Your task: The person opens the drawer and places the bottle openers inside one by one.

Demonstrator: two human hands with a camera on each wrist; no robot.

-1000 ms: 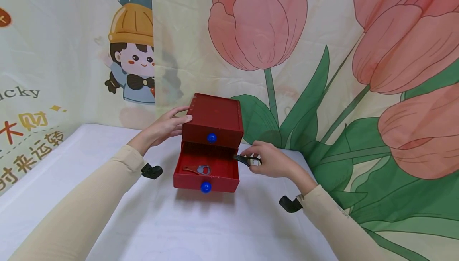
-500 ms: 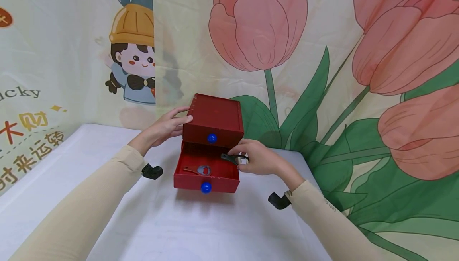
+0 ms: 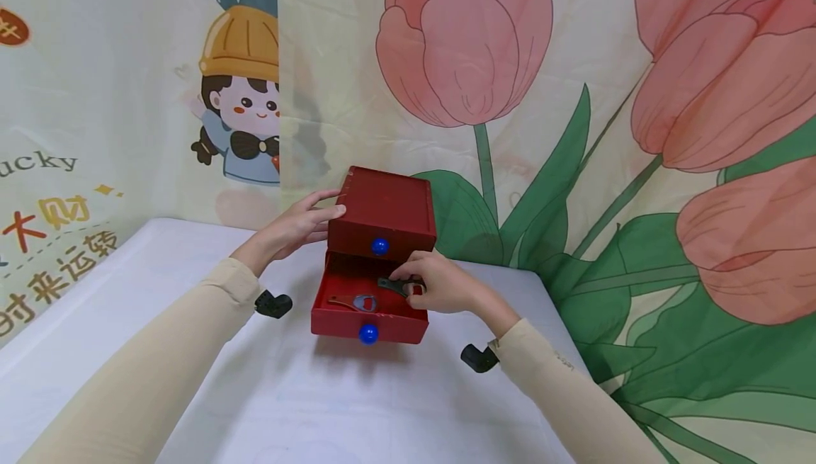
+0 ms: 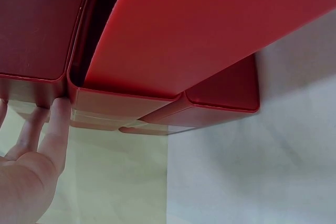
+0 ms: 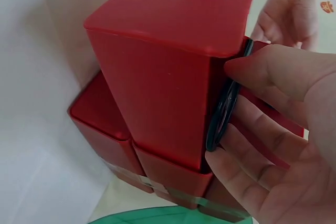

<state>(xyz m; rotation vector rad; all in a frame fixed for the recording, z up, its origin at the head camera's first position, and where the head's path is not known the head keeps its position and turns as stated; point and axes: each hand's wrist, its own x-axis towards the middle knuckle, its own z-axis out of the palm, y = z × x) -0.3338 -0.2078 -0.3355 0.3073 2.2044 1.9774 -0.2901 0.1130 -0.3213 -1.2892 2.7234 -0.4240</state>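
Drawer box (image 3: 389, 198), plain dark red, with upper knob (image 3: 380, 246) and lower knob (image 3: 368, 334) both bright blue; drawer (image 3: 341, 322) in red; opener (image 3: 355, 302) with grey ring and brownish handle; slim tool (image 3: 390, 284) in black. Surface (image 3: 357, 407) plain white; left sleeve (image 3: 146, 365) and right sleeve (image 3: 554, 386) cream, the latter with small dark lettering. Backdrop (image 3: 357, 39) pale cream, printed with pink tulips (image 3: 472, 46), green leaves (image 3: 567, 173), gold and red characters, grey lettering, and a cartoon figure (image 3: 248, 131) in orange-yellow hat, blue clothes and black bow.
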